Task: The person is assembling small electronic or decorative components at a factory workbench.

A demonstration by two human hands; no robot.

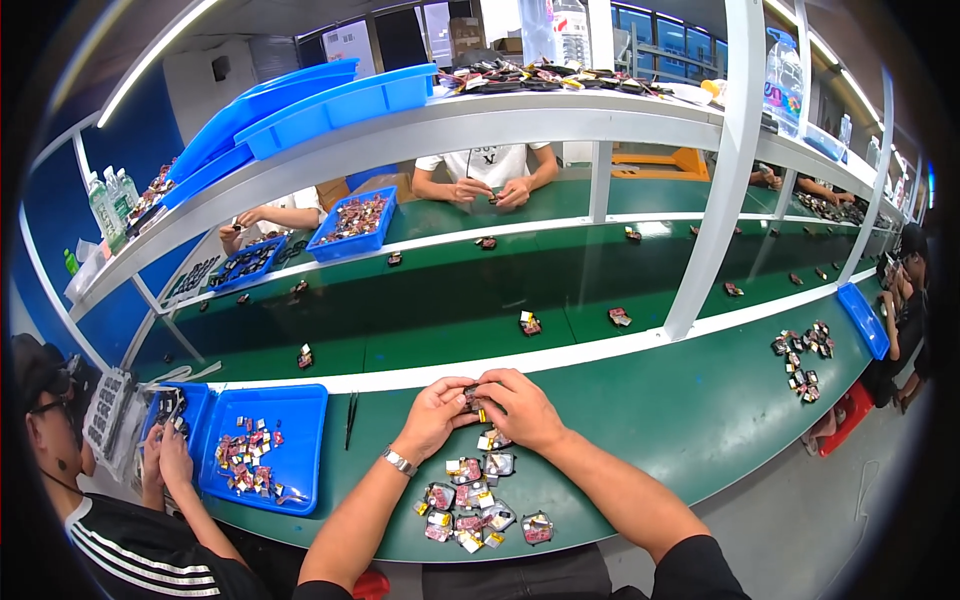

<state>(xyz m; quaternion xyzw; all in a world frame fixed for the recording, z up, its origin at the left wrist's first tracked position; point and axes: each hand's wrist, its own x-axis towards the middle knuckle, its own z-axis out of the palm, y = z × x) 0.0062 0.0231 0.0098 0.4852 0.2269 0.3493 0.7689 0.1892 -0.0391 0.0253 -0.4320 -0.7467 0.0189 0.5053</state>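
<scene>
Factory assembly line | green conveyor belt (440,318) | blue tray (302,408) | co-worker opposite (497,164)

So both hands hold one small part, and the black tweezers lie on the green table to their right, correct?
Not quite: in the head view the black tweezers lie on the green table to the left of the left hand. The rest holds.

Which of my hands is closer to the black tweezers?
Left. Your left hand is to the right of the black tweezers; your right hand lies beyond it, farther right.
</scene>
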